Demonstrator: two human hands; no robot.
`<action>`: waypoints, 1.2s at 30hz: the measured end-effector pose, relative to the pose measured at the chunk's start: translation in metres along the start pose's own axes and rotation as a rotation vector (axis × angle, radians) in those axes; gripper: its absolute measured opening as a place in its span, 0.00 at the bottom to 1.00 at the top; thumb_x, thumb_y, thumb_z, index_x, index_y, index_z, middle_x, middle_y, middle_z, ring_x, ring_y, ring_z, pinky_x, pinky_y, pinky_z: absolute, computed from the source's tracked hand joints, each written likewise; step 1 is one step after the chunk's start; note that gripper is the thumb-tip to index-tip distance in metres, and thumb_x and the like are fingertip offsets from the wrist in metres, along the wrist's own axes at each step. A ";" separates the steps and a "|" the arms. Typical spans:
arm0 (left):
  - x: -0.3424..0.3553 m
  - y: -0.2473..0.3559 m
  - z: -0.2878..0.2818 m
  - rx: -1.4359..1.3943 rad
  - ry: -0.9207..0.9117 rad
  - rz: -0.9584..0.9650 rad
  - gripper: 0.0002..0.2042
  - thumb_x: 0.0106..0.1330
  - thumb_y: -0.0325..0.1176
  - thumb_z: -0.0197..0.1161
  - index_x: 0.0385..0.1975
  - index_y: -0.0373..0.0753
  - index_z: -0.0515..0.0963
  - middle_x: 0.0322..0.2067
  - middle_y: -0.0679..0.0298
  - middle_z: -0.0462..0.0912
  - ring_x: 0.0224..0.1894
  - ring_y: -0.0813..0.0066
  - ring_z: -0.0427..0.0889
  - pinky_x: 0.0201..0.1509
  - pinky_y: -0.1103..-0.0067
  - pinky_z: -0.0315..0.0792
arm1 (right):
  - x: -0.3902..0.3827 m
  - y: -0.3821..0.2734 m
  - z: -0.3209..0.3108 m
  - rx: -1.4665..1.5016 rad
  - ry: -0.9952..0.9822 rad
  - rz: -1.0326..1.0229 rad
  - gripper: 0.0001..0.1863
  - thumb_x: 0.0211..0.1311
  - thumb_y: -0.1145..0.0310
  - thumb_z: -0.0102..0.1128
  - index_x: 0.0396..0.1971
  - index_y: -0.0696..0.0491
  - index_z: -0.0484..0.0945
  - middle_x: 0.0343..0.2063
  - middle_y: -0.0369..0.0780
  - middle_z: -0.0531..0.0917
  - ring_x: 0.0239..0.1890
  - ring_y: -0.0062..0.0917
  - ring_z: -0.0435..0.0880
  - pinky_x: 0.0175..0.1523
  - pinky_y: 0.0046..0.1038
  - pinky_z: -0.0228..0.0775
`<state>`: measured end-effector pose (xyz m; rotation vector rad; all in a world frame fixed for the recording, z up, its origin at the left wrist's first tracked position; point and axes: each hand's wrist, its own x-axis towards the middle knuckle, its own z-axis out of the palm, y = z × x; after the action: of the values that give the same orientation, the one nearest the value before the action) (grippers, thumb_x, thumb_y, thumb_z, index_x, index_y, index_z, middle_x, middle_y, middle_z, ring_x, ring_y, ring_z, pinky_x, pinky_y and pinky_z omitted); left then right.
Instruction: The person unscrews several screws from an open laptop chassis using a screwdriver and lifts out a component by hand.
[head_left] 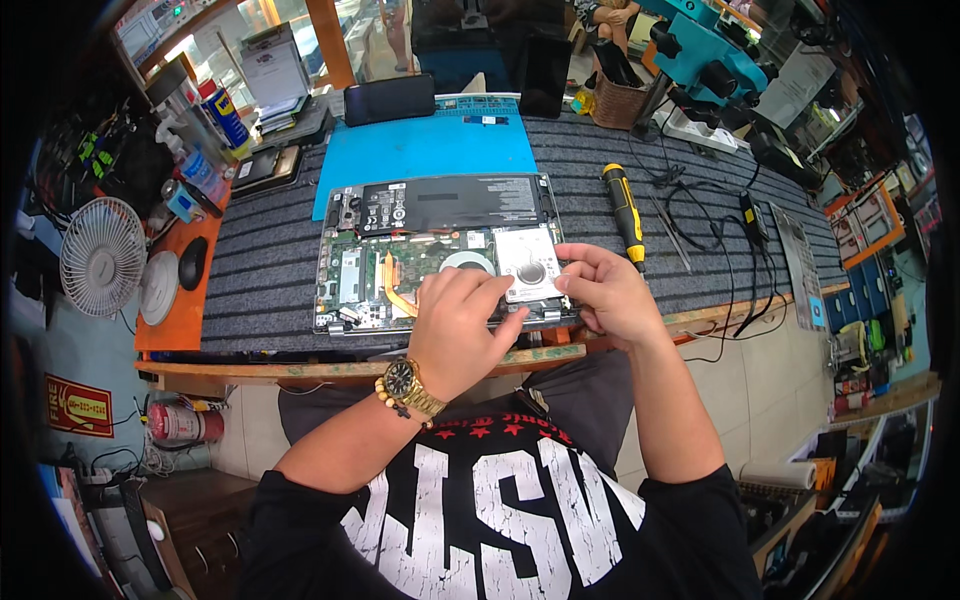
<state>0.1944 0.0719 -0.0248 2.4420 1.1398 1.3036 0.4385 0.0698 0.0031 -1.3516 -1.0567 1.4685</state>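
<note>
A laptop base lies with its inside exposed, showing a green circuit board, a copper heat pipe and a black battery. At its right front sits a silver hard drive. My right hand pinches the drive's right edge between thumb and fingers. My left hand reaches over the laptop's front edge; its index finger meets the drive's lower left side, with the thumb apart below it. The left palm and fingers cover part of the board and the round fan.
A yellow and black screwdriver and thin tweezers lie to the right, near tangled black cables. Behind the laptop is a blue mat with a phone. A white fan stands left; a teal microscope stands at far right.
</note>
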 end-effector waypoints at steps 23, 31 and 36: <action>0.187 -0.075 0.032 -0.279 -1.090 -0.323 0.13 0.76 0.37 0.66 0.51 0.38 0.89 0.27 0.69 0.85 0.28 0.80 0.81 0.33 0.76 0.74 | 0.001 0.005 -0.005 0.092 -0.004 -0.052 0.22 0.72 0.80 0.66 0.64 0.64 0.76 0.30 0.30 0.82 0.18 0.10 0.71 0.20 0.16 0.62; 0.187 -0.087 0.036 -0.502 -1.212 -0.477 0.14 0.73 0.35 0.70 0.53 0.35 0.85 0.23 0.73 0.80 0.18 0.85 0.71 0.23 0.82 0.64 | 0.004 0.011 -0.007 0.123 0.018 -0.059 0.21 0.73 0.80 0.65 0.63 0.65 0.76 0.31 0.31 0.82 0.18 0.10 0.72 0.19 0.17 0.62; 0.188 -0.086 0.041 -0.446 -1.199 -0.447 0.14 0.71 0.35 0.71 0.51 0.35 0.86 0.23 0.73 0.80 0.19 0.84 0.74 0.24 0.82 0.66 | 0.007 0.010 -0.009 0.116 0.012 -0.042 0.21 0.73 0.79 0.66 0.63 0.66 0.77 0.32 0.31 0.82 0.18 0.10 0.72 0.19 0.17 0.61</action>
<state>0.2410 0.2691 0.0340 1.8677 0.7971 -0.1185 0.4465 0.0742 -0.0093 -1.2478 -0.9712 1.4662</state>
